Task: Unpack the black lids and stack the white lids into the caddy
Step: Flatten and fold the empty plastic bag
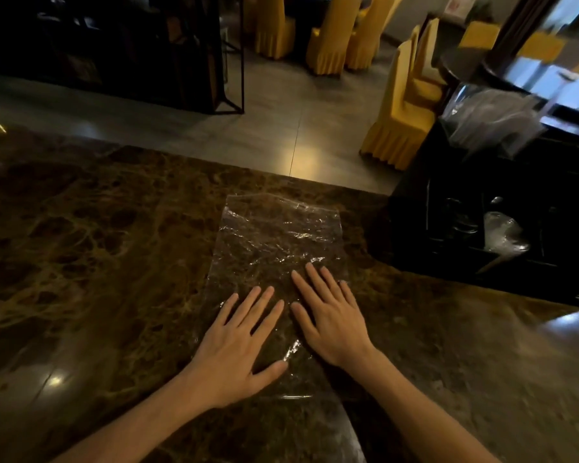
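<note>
I am pressing my left hand [238, 342] and right hand [328, 319], fingers spread flat, on an empty clear bag [278, 242] on the table [97, 262]; unpacking looks finished. I cannot make out any lids; the dark caddy [482, 228] is sitting at right.

clear plastic bag [274, 248], seemingly empty, on marble counter [97, 262]

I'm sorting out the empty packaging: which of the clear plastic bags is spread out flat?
The clear bag on the marble counter, pressed flat under the left hand and right hand. The other plastic, on the dark stand at right, is crumpled.
</note>
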Available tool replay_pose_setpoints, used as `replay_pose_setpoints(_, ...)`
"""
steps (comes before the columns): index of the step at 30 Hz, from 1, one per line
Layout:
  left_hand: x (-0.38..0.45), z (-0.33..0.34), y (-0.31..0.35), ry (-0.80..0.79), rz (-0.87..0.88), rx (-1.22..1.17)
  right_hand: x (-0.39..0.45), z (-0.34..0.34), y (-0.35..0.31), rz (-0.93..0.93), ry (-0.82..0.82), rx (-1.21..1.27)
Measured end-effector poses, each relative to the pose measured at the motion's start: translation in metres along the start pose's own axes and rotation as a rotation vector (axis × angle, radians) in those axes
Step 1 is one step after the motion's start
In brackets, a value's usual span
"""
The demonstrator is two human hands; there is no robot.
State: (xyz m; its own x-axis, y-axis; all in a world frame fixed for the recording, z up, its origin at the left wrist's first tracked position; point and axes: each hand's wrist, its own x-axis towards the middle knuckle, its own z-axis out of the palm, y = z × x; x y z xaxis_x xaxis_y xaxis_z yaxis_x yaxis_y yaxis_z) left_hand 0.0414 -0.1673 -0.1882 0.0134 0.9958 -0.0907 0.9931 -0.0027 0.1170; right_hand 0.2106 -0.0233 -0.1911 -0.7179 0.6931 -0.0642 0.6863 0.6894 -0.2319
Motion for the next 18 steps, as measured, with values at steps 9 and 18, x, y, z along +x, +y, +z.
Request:
replay_pose_setpoints(9,0.003,-0.002,-0.002,-0.056,0.025,-0.061,0.086,-0.015,0.03,0.095,0.079,-0.011)
replay_pose_setpoints(18,0.092,-0.027,-0.07,0.051,-0.221,-0.067,0.088,-0.009,0.037,0.055,0.102,-0.01)
